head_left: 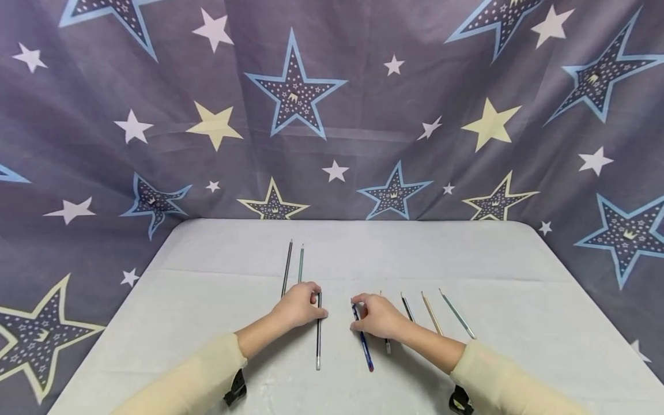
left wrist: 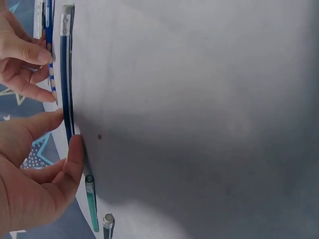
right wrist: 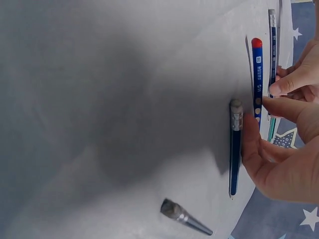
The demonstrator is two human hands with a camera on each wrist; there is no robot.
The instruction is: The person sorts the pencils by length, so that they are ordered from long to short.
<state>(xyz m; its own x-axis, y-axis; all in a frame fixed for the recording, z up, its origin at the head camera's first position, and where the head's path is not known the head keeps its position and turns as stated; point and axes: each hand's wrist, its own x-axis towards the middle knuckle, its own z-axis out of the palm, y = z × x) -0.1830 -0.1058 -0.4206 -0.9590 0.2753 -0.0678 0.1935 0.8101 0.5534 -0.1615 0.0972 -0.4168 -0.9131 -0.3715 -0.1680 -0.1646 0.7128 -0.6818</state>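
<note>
My left hand [head_left: 300, 305] pinches a dark pencil [head_left: 319, 343] between thumb and fingers. The pencil points away from me, its white eraser end nearest. A short gap to the right, my right hand [head_left: 383, 316] pinches a blue pencil [head_left: 365, 346] with a rounded red end, tilted slightly. Pale dots mark its blue barrel [right wrist: 257, 74] in the right wrist view. Beyond the left hand lie another dark pencil [head_left: 287, 268] and a green pencil [head_left: 301, 262], partly hidden by that hand. Partly beneath the right hand is a dark pencil with an eraser [head_left: 387, 346].
Fanned out to the right of the right hand are a dark pencil [head_left: 407, 307], a gold pencil [head_left: 432, 314] and a green pencil [head_left: 457, 314]. All lie on a white-covered table [head_left: 207, 248]. A purple star-patterned cloth [head_left: 363, 138] hangs behind its far edge.
</note>
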